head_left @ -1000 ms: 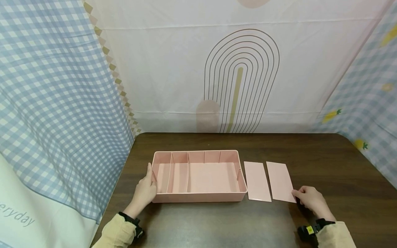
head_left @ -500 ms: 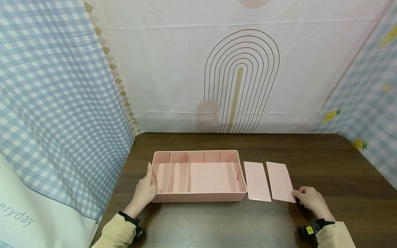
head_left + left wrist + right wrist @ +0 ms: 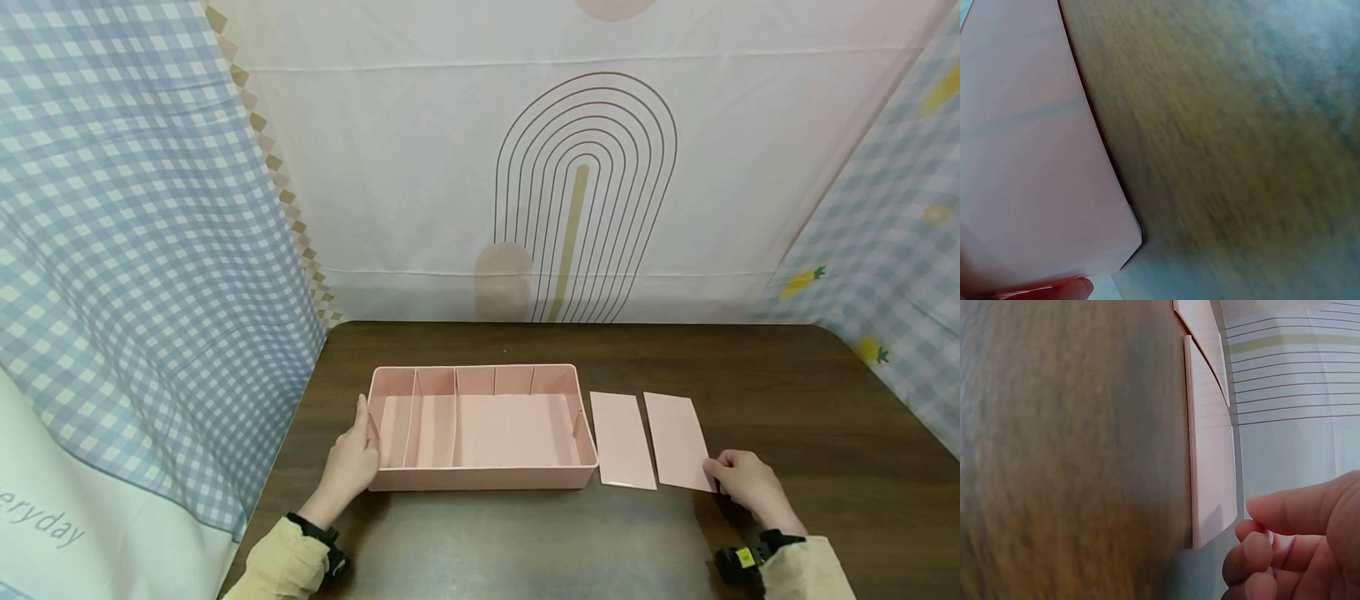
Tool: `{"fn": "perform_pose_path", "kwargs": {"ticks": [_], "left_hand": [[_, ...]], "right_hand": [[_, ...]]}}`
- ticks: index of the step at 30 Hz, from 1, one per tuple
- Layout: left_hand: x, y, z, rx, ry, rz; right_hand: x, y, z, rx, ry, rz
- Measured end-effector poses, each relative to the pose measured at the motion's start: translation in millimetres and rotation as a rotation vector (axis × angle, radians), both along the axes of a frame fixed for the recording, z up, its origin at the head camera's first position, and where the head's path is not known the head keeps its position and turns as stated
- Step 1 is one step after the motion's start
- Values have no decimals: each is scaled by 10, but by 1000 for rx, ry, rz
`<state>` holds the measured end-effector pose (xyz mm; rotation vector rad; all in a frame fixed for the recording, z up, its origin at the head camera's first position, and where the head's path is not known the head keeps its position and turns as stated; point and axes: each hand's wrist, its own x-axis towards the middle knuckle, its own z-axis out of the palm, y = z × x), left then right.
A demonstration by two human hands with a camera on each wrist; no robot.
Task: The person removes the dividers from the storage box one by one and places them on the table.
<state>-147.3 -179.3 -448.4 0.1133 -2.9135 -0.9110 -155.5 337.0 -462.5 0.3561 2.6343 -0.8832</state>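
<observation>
A pink divided box (image 3: pixel 487 478) lies on the dark wooden table, with two upright dividers (image 3: pixel 455 417) toward its left end. My left hand (image 3: pixel 352 454) rests against the box's left end, one finger straight along the outer wall. In the left wrist view a fingertip (image 3: pixel 1075 289) shows at the bottom beside the box wall (image 3: pixel 1041 187). Two flat pink panels lie right of the box, a nearer one (image 3: pixel 622 440) and a farther one (image 3: pixel 678 442). My right hand (image 3: pixel 748 482) is at the farther panel's lower right corner, fingers loosely curled, pinching nothing in the right wrist view.
The brown table (image 3: pixel 525 542) has a rounded far edge. Behind it hangs a white cloth (image 3: pixel 390 167) with an arch print. Blue checked cloth (image 3: pixel 150 208) hangs at the left, and a similar one with pineapples at the right.
The right hand has shifted very slightly left at the panel's corner. The left hand, box and panels stay where they were.
</observation>
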Motion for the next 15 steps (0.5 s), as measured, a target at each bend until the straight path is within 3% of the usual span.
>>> {"fn": "perform_pose_path", "kwargs": {"ticks": [15], "left_hand": [[-8, -7, -16, 3, -3, -3]], "right_hand": [[-11, -62, 12, 14, 42, 17]]}}
